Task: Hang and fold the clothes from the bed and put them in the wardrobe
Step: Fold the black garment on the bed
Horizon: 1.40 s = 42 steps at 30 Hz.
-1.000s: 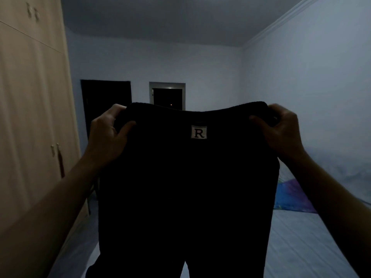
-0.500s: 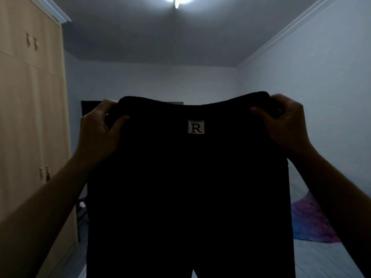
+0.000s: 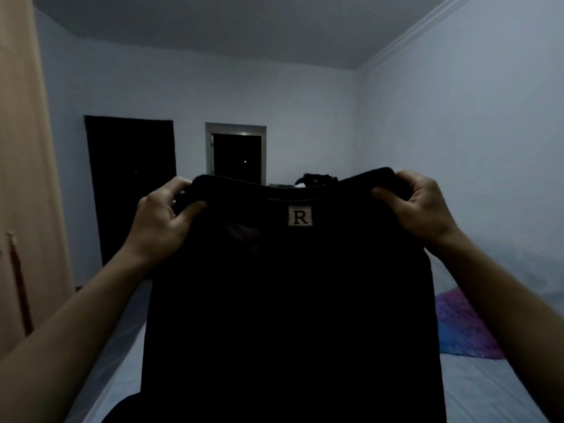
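A black knitted garment [image 3: 290, 300] is held up by its top edge above the pale-sheeted bed [image 3: 488, 389].

The garment's left corner is pinched by the left hand [image 3: 161, 218] and its right corner is gripped by the right hand [image 3: 418, 206], thumbs in front, fingers curled behind. A small white square label printed with an R [image 3: 300, 215] is seen just below the garment's top edge. A purple-and-blue patterned cloth [image 3: 460, 328] lies right of the garment; a beige wooden wardrobe [image 3: 27, 209] stands to its left.
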Tool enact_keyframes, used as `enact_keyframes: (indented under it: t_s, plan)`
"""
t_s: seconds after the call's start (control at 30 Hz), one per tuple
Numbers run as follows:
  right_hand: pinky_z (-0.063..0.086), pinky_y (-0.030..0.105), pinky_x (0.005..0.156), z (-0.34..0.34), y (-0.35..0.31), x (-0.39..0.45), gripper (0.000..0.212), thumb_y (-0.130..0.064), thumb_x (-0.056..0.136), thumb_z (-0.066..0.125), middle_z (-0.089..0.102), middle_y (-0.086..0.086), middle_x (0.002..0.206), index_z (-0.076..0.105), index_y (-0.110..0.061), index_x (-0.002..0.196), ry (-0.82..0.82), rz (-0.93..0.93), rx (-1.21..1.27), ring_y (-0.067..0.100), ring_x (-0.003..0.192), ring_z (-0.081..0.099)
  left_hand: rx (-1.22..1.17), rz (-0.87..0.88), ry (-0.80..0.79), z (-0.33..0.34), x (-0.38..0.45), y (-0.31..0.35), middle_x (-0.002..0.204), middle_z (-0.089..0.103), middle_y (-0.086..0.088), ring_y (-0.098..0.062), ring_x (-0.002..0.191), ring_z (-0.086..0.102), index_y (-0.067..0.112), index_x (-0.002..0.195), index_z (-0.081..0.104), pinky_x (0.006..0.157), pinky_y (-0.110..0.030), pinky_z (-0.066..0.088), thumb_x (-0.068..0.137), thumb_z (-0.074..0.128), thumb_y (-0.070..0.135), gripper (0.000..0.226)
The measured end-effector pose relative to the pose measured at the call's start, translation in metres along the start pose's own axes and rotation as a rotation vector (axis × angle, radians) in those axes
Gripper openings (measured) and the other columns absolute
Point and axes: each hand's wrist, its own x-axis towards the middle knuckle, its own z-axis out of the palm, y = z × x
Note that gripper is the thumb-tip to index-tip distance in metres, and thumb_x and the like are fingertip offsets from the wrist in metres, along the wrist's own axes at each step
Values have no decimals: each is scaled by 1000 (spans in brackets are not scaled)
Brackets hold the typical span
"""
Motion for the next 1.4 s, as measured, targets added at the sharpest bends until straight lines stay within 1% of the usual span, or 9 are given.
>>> enact_keyframes:
  t_s: [0.17,0.37,0.47,0.53,0.63,0.9,0.97,1.13,1.4]
  plan:
    - [55,55,81,66,89,25,28,-37,80,67,72,9,91,66,-16,97,-141,155,-74,29,85,70,-134,-300,-262,49,14,-101,99,73,-6,-27,93,70,28,100,62,88,-55,55,94,65,17,14]
    - [56,48,76,114,175,24,10,-23,89,70,70,5,84,66,-14,90,-233,330,-150,22,78,68,-232,-517,-435,105,-2,-172,103,72,-3,-24,99,70,40,94,66,84,-42,57,92,66,14,27]
    - [55,42,70,128,205,11,11,-22,88,71,70,6,79,65,-13,86,-275,379,-169,23,75,68,-238,-649,-516,122,-21,-195,126,64,-1,-22,117,62,34,122,62,98,-49,51,88,73,29,36]
    - [52,30,64,132,218,2,8,-18,89,70,69,4,78,65,-11,89,-317,405,-123,17,72,66,-284,-729,-548,129,-32,-195,134,60,-4,-21,119,60,19,137,54,103,-45,48,90,69,18,49]
    - [48,15,61,133,235,-9,5,-12,91,66,71,-1,83,68,-13,96,-420,436,-3,6,74,67,-436,-767,-663,132,-46,-194,123,69,-6,-24,113,66,17,130,60,101,-47,49,92,66,13,39]
    - [57,28,80,150,288,2,27,-14,91,64,74,10,108,67,-10,117,-653,677,370,25,98,71,-552,-883,-916,149,-46,-238,119,68,-21,-34,111,66,0,118,67,92,-37,52,75,81,15,48]
    - [57,31,84,166,305,12,27,-14,91,65,74,12,107,67,-7,117,-676,764,350,27,99,71,-511,-981,-833,165,-42,-255,115,69,-22,-35,107,68,0,114,69,92,-39,54,74,82,15,45]
    - [58,43,81,258,348,20,20,-25,85,72,74,11,82,74,-6,86,-427,923,-133,25,79,71,-143,-1156,-277,244,-36,-278,85,76,-12,-22,73,73,12,91,75,72,-37,62,75,81,12,17]
    - [58,33,76,327,302,-40,14,-28,85,70,72,-3,84,69,-16,92,-297,772,59,10,80,69,-64,-1007,-184,301,-66,-228,78,71,4,-14,75,69,22,81,64,75,-44,59,73,78,32,19]
